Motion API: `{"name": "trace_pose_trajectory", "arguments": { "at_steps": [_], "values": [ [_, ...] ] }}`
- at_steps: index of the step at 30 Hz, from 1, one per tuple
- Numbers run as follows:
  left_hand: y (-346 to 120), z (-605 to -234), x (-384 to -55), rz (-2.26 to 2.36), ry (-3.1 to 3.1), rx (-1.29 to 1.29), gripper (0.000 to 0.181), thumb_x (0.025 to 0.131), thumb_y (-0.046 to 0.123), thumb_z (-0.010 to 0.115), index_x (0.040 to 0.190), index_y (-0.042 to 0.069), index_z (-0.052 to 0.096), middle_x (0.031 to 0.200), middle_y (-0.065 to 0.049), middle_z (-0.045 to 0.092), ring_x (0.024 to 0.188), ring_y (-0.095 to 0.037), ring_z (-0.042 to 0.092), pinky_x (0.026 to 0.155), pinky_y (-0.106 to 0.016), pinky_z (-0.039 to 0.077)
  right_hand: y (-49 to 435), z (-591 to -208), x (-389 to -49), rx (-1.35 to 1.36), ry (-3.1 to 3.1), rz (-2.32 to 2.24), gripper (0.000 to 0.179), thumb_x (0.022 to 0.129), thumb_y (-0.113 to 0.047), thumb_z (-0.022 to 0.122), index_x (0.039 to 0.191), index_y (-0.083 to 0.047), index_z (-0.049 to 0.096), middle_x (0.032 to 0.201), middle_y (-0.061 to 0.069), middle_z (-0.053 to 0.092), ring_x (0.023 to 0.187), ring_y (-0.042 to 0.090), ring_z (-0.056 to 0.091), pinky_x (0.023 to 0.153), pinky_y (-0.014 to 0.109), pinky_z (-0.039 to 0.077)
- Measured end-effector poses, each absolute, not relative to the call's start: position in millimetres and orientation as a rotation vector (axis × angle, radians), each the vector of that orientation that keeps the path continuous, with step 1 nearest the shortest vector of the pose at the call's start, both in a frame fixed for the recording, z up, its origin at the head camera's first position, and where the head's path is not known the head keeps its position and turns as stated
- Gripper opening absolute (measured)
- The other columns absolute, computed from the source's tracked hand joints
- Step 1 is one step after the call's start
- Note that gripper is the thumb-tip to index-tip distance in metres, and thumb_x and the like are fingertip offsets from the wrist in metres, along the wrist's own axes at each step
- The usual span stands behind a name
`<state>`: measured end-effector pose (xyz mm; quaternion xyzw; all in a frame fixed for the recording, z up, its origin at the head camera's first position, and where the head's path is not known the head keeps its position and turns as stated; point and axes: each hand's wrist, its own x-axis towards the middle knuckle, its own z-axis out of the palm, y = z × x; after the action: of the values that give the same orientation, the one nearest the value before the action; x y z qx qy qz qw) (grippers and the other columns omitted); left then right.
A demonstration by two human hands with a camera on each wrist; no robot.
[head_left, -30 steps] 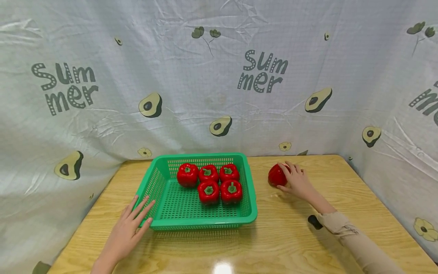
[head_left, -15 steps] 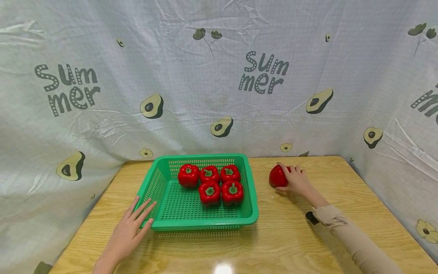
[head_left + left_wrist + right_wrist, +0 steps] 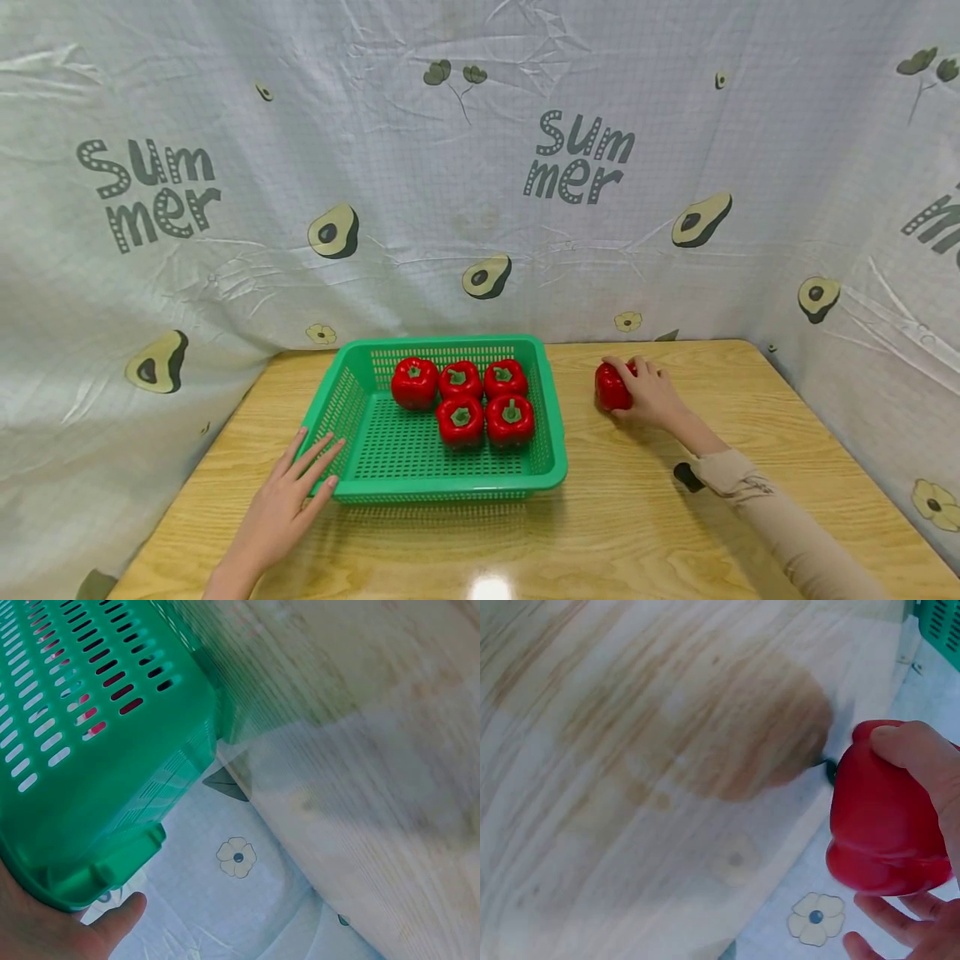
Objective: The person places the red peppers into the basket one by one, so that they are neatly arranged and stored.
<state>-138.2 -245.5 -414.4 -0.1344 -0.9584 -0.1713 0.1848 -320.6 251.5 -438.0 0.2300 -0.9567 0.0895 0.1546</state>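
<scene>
In the head view, my right hand (image 3: 654, 400) holds a shiny red bell pepper (image 3: 611, 387) to the right of the basket. Seen from the right wrist, the thumb presses one end of this pepper (image 3: 885, 814) while fingers lie by the other end. Whether it touches the table I cannot tell. My left hand (image 3: 273, 512), fingers spread and fairly straight, rests at the front left corner of a green plastic basket (image 3: 442, 487). Several red bell peppers (image 3: 459, 422) with green stems stand grouped in the basket's right and back part.
The basket stands on a wood-grain table (image 3: 600, 533). Behind and beside the table hangs a pale cloth (image 3: 420, 208) printed with avocados and lettering. A small black object (image 3: 687, 477) shows under the right wrist.
The right hand's fingers have closed more around the pepper, which has turned and shifted slightly right. The left hand and basket keep their places; the head view has shifted slightly.
</scene>
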Motion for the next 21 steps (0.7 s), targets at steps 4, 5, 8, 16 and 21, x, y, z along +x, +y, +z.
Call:
{"name": "trace_pose_trajectory", "arguments": {
  "at_steps": [4, 5, 8, 16, 21],
  "values": [
    [-245.5, -414.9, -138.8, -0.478, -2.688, -0.392, 0.043, 0.09, 0.025, 0.051, 0.132, 0.019, 0.046, 0.136, -0.011, 0.044, 0.139, -0.027, 0.014, 0.108, -0.048, 0.023, 251.8, -434.3, -316.9, 0.712, -2.73, 0.272, 0.084, 0.061, -0.023, 0.08, 0.131, -0.017, 0.035, 0.104, 0.02, 0.046, 0.096, 0.035, 0.05, 0.07, 0.049, 0.039],
    [-245.4, -415.1, -139.0, -0.475, -2.685, -0.394, 0.043, 0.09, 0.025, 0.051, 0.132, 0.018, 0.046, 0.136, -0.012, 0.044, 0.138, -0.028, 0.014, 0.109, -0.047, 0.021, 252.2, -433.9, -316.4, 0.726, -2.722, 0.264, 0.084, 0.061, -0.021, 0.08, 0.131, -0.017, 0.035, 0.104, 0.02, 0.045, 0.096, 0.035, 0.05, 0.07, 0.048, 0.039],
    [-245.4, -415.8, -139.0, -0.469, -2.677, -0.4, 0.042, 0.09, 0.024, 0.052, 0.131, 0.016, 0.047, 0.135, -0.013, 0.045, 0.138, -0.029, 0.015, 0.112, -0.044, 0.017, 253.5, -433.1, -314.5, 0.762, -2.679, 0.193, 0.083, 0.06, -0.021, 0.079, 0.131, -0.018, 0.036, 0.107, 0.02, 0.045, 0.097, 0.036, 0.049, 0.071, 0.049, 0.038],
    [-245.6, -418.4, -138.8, -0.473, -2.66, -0.401, 0.041, 0.089, 0.023, 0.052, 0.13, 0.013, 0.049, 0.134, -0.013, 0.046, 0.138, -0.029, 0.015, 0.115, -0.036, 0.01, 251.4, -425.2, -308.9, 0.828, -2.554, 0.025, 0.077, 0.058, -0.027, 0.077, 0.124, -0.008, 0.043, 0.11, 0.018, 0.05, 0.097, 0.036, 0.045, 0.072, 0.053, 0.037],
    [-245.1, -418.1, -139.3, -0.477, -2.664, -0.403, 0.041, 0.09, 0.023, 0.052, 0.129, 0.013, 0.049, 0.134, -0.012, 0.046, 0.138, -0.029, 0.015, 0.114, -0.039, 0.013, 249.5, -419.4, -305.6, 0.842, -2.536, 0.006, 0.069, 0.058, -0.028, 0.076, 0.115, -0.004, 0.046, 0.111, 0.016, 0.051, 0.098, 0.035, 0.043, 0.074, 0.054, 0.035]
  ]
}}
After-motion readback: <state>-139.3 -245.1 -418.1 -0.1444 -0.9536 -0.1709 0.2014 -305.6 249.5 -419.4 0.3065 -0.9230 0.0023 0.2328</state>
